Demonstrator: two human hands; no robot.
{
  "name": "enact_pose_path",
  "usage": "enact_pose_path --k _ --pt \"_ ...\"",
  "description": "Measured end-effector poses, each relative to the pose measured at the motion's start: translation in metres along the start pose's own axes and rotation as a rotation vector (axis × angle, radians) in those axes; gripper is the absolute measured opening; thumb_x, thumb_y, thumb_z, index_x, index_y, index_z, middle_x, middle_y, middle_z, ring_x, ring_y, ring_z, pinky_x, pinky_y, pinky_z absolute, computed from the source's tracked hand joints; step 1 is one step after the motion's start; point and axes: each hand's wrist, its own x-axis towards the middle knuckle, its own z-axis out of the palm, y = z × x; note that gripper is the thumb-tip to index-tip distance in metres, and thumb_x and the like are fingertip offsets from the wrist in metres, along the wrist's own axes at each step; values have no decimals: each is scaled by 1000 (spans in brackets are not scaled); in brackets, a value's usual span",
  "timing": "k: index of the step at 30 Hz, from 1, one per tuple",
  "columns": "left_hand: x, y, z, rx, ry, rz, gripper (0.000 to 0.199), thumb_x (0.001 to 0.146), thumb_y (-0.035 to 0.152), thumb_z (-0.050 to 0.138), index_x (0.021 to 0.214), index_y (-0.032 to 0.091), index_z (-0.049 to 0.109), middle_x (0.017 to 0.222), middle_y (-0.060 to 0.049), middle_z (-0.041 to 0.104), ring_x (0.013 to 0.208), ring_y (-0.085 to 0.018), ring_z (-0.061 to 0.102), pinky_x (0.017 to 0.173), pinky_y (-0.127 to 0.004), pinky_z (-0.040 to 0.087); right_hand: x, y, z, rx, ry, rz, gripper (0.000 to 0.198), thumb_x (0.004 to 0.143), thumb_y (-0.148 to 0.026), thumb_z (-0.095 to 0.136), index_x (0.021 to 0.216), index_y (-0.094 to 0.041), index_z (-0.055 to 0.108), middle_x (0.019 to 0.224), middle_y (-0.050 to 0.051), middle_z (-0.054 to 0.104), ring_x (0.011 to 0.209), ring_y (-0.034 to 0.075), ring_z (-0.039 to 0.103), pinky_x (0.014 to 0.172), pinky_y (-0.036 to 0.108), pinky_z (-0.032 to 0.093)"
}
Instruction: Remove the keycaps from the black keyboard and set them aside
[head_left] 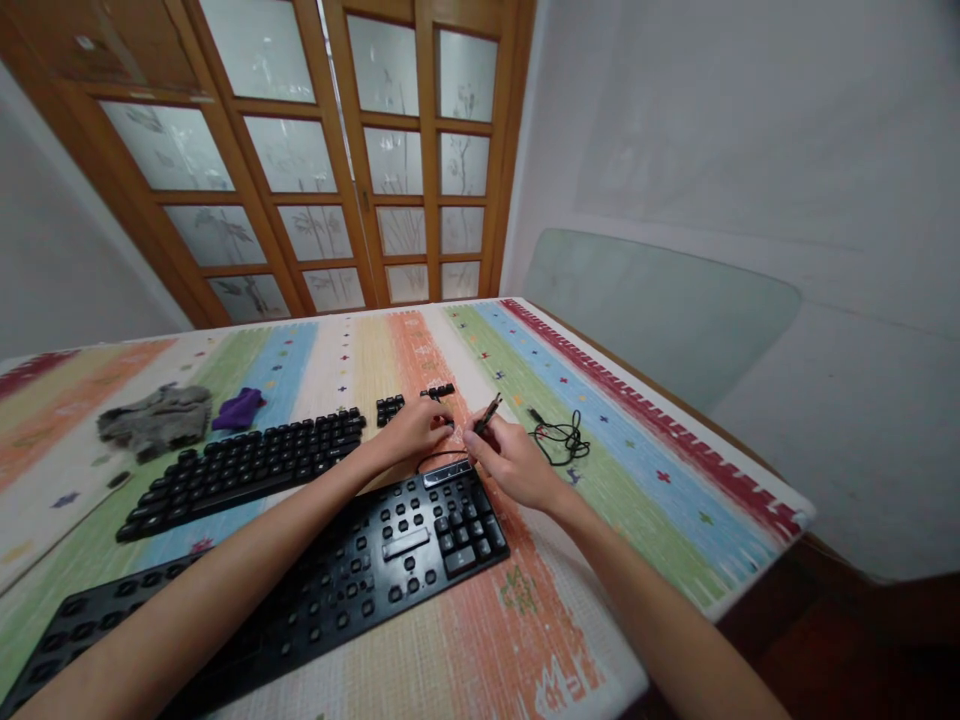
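Observation:
My right hand (pixel 514 458) is closed around a slim dark tool (pixel 489 410) whose narrow tip points up and away; its exact kind is unclear. Close by on the left, my left hand (pixel 411 430) has its fingers drawn together at the loose black keycaps (pixel 390 408), and what they pinch is hidden. Below both hands lies a black keyboard (pixel 367 580) with many bare key posts. Number pad keycaps (pixel 469 535) are still seated at its right end. A larger group of black keycaps (pixel 255 462) is laid out in rows beyond the keyboard.
A black cable (pixel 559 437) lies coiled right of my right hand. Grey fuzzy cloth (pixel 161 420) and a purple cloth (pixel 238 409) rest at the left. A striped tablecloth (pixel 622 470) covers the table, whose right edge faces a white wall. Wooden glazed doors (pixel 360 200) stand behind.

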Motion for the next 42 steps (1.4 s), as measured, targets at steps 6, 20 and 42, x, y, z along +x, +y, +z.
enact_pose_path --k 6,20,42 --pt "1 -13 2 74 127 19 14 80 19 62 79 17 76 92 -9 62 88 -21 58 82 -36 49 -1 -7 -1 17 -19 -30 19 97 -33 47 91 -17 55 75 1 57 67 15 52 66 28 39" --pt "29 -20 3 198 162 -17 15 81 17 62 81 16 77 92 -9 58 89 -23 54 84 -39 47 -1 -7 -3 -7 -23 -38 22 97 -37 47 91 -17 54 76 1 56 67 15 50 65 27 37" --pt "2 -15 -8 243 255 -18 14 84 21 58 81 17 71 92 -8 57 94 -23 53 88 -39 46 0 -7 -10 62 -24 7 28 96 -39 47 82 -17 56 68 -2 51 63 13 45 61 27 34"
